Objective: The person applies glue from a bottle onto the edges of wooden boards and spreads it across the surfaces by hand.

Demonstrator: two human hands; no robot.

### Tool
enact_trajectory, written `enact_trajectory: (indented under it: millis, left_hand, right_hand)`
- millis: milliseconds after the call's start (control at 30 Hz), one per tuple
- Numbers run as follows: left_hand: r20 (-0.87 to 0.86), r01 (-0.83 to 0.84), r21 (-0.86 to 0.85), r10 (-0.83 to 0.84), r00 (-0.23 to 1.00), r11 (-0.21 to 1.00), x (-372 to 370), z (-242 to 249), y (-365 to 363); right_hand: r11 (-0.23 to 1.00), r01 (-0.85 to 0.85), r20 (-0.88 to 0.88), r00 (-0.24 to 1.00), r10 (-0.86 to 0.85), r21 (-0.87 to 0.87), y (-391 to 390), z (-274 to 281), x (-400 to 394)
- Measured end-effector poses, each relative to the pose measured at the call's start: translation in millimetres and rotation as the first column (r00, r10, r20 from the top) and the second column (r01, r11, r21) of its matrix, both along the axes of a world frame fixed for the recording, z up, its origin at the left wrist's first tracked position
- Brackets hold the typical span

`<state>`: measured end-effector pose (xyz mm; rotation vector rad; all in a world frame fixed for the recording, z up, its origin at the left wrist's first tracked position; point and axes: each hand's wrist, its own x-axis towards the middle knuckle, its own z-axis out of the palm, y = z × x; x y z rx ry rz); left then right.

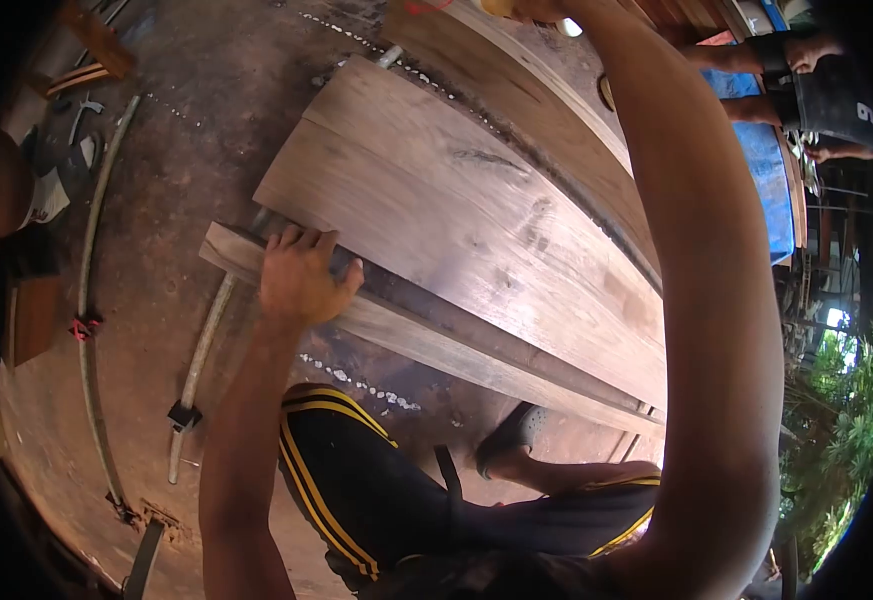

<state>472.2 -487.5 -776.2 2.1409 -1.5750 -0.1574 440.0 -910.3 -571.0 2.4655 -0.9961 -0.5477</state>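
Observation:
My left hand [306, 275] grips a long narrow wooden plank [426, 314] near its far-left end, fingers curled over the top and thumb out along its side. Right beside that plank lies a wide wooden panel [436, 190] with a smooth, shiny grain. A pale board [436, 352] shows on the near side of the plank. My right arm reaches across to the top edge, where my right hand [539, 8] is partly cut off. Its fingers look closed around something pale, too little of which shows to name.
Another long board [516, 80] lies beyond the panel. Clamp bars [96, 230] and a second bar [201, 350] rest on the brown floor. At the left sits another person [6, 190]; at the right, a person in dark clothes [836, 105] stands by a blue surface [761, 165].

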Motion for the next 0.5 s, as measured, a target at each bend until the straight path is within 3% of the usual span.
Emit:
enact_trajectory:
  millis: [133, 333, 500]
  left_hand:
    - [0.007, 0.001, 0.016, -0.002, 1.0, 1.0, -1.4, 0.2, -1.7]
    - [-0.004, 0.002, 0.017, -0.002, 1.0, 1.0, -1.9, 2.8, -5.2]
    - [0.0, 0.006, 0.012, -0.006, 1.0, 1.0, -0.5, -0.6, -6.3]
  right_hand:
    - [0.999, 0.024, 0.004, 1.0, -0.024, -0.027, 5.8, -1.7, 5.3]
    - [0.999, -0.05, 0.006, 0.999, 0.05, 0.009, -11.0, -5.1, 19.1]
    - [0.99, -0.127, 0.051, 0.99, 0.131, -0.063, -23.9, -19.0, 29.6]
